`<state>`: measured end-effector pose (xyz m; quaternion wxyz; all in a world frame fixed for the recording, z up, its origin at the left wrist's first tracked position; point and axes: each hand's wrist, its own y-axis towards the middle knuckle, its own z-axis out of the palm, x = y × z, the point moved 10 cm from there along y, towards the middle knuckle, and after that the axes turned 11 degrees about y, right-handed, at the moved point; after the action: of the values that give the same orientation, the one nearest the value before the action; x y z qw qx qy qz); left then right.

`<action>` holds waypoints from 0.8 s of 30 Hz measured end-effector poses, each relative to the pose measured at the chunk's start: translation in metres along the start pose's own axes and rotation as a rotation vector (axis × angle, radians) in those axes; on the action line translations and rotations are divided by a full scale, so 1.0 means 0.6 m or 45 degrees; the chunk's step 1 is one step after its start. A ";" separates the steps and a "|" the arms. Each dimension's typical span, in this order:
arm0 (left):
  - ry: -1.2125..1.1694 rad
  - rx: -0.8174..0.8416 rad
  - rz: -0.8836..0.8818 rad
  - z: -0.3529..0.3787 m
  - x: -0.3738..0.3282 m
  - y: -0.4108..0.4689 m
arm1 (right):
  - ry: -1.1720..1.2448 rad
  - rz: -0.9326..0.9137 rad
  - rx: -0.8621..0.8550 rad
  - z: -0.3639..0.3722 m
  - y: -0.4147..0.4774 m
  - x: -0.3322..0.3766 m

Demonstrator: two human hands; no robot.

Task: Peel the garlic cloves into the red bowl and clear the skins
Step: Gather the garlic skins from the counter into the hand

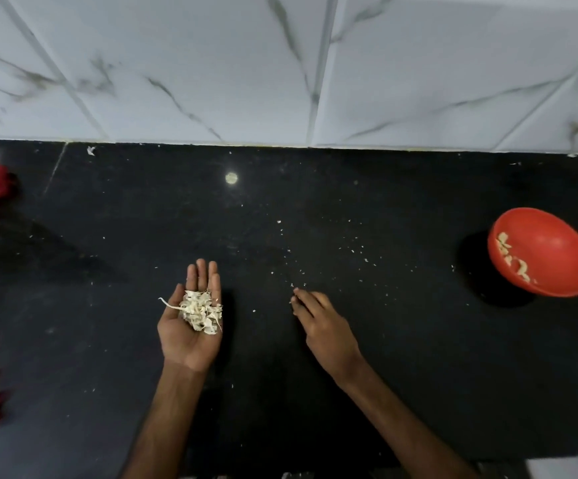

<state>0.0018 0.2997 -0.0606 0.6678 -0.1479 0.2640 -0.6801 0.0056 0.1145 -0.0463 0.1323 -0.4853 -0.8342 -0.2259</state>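
A loose heap of pale, papery garlic skins (201,311) lies in the palm of the left hand (190,335), just below its straight, relaxed fingers (205,275). That hand is held palm up over the black stone countertop (367,382). The right hand (327,328) reaches palm down, fingertips (297,296) drawn together at scattered flakes; whether they pinch one is unclear. Well to the right, a round red plastic bowl (556,250) holds peeled garlic cloves (512,259).

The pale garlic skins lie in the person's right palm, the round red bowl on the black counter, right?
No: the head view shows the pale garlic skins in the left hand; the round red bowl is on the black counter.
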 end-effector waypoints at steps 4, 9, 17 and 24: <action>0.010 -0.014 -0.011 -0.011 0.018 0.001 | 0.175 -0.040 -0.105 -0.038 0.025 -0.004; 0.098 0.011 -0.051 -0.013 0.067 -0.006 | 0.758 0.320 -0.352 -0.087 0.045 0.018; 0.040 0.084 -0.286 -0.014 0.161 -0.049 | 0.510 -0.174 -0.308 -0.118 0.014 0.158; -0.065 0.139 -0.132 0.034 0.158 -0.089 | 0.464 0.331 -0.372 -0.217 -0.082 -0.114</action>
<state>-0.0373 0.2014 -0.0288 0.6454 -0.1419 0.2013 -0.7230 -0.0031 -0.0232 0.0237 0.2369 -0.5537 -0.6858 -0.4086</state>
